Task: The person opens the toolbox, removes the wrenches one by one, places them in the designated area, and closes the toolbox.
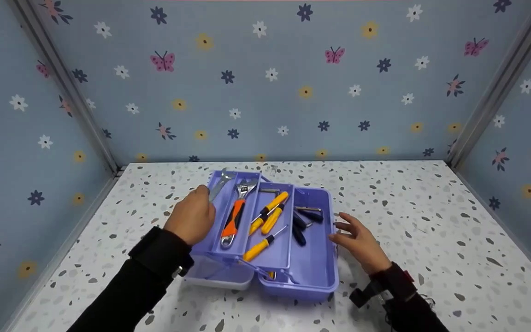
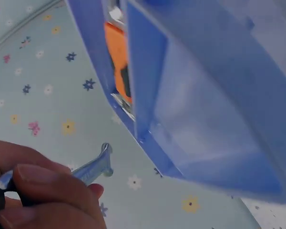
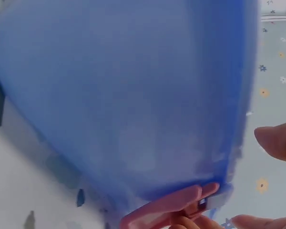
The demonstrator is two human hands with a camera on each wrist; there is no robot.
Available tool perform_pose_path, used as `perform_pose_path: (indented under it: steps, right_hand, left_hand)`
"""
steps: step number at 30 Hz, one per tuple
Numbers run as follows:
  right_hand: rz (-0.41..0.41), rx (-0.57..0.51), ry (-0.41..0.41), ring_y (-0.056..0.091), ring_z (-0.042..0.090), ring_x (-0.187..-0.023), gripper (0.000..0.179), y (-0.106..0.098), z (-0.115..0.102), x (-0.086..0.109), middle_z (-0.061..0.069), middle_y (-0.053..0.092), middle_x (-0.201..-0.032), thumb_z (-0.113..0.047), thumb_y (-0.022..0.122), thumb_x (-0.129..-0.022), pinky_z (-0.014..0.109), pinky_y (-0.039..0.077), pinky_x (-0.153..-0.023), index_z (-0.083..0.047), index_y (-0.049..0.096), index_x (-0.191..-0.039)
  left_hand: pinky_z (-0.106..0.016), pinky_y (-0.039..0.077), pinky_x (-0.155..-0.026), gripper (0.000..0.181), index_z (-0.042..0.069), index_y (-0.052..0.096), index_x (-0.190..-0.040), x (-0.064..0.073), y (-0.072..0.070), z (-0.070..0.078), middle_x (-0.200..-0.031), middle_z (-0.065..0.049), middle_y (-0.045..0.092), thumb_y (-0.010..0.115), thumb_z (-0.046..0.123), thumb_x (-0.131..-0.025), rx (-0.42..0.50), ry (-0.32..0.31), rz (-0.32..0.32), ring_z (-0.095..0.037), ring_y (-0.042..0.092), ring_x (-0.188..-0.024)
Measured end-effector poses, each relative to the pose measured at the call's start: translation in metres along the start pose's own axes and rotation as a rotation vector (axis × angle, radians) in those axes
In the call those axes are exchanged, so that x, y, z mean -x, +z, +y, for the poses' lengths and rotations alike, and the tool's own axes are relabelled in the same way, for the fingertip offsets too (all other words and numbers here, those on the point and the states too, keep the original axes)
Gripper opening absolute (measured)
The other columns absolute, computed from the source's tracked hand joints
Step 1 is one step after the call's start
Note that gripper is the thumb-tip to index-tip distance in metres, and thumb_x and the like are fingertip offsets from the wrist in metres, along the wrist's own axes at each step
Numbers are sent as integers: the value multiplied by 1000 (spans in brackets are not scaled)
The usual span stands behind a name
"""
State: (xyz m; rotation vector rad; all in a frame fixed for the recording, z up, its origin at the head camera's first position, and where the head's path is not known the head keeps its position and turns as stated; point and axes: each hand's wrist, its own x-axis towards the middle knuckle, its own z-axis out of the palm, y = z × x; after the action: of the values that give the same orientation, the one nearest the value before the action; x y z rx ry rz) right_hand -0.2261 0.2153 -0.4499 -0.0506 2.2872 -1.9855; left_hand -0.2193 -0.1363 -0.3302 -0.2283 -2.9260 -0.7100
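My left hand [image 1: 192,215] grips a silver open-ended wrench [image 1: 221,183] by its shank, over the left tray of an opened purple toolbox [image 1: 314,272]. In the left wrist view the wrench's jaw end [image 2: 96,168] sticks out past the fingers, beside the box. An adjustable wrench [image 1: 233,219] with an orange and black handle lies in that tray. At the toolbox's right side is my right hand [image 1: 361,243], fingers loosely bent and thumb apart, holding nothing. Its fingertips are close to a pink latch [image 3: 164,206]; whether they touch is unclear.
Several yellow-handled screwdrivers [image 1: 257,250] lie in the middle tray. Several black-handled tools [image 1: 299,236] rest in the deep right compartment. The box's lid [image 1: 221,276] lies folded out under the left tray. A speckled white table [image 1: 408,207] is bordered by flowered walls [image 1: 265,55].
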Motion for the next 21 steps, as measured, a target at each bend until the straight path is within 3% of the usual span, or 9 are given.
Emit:
perform_pose_path:
  steps: [5,7,11,16,21]
  right_hand:
    - [-4,64,-17,48,42,-131,72,-2,-10,5,30,42,-147,-11,66,-91,44,44,-106,-1,29,-152]
    - [6,94,-26,49,42,-130,69,-2,-14,7,29,45,-145,-12,66,-91,46,44,-106,-1,32,-150]
    - [26,82,-55,49,39,-131,63,1,-21,13,26,48,-143,-11,66,-92,44,45,-106,-2,38,-147]
    - [27,-2,-110,50,34,-131,55,12,-31,22,21,55,-139,-8,65,-92,30,49,-101,-2,45,-143]
    - [-28,-24,-134,62,22,-116,44,28,-37,32,19,61,-130,-14,63,-95,27,52,-95,0,53,-135]
  left_hand:
    - [-38,54,-66,27,-6,52,-122,12,20,20,-100,-18,61,47,7,-99,158,58,49,-26,61,-77]
    - [-38,56,-70,28,-5,53,-123,19,31,27,-105,-17,62,48,7,-99,199,102,72,-25,62,-81]
    - [-38,56,-80,32,-6,51,-128,32,54,37,-115,-20,63,50,6,-99,217,217,135,-24,61,-87]
    - [-36,52,-72,29,-8,52,-124,45,75,48,-109,-18,63,52,2,-97,257,333,194,-19,57,-80]
    - [-35,53,-74,28,-5,51,-125,55,92,62,-112,-16,62,51,3,-98,313,388,212,-19,56,-83]
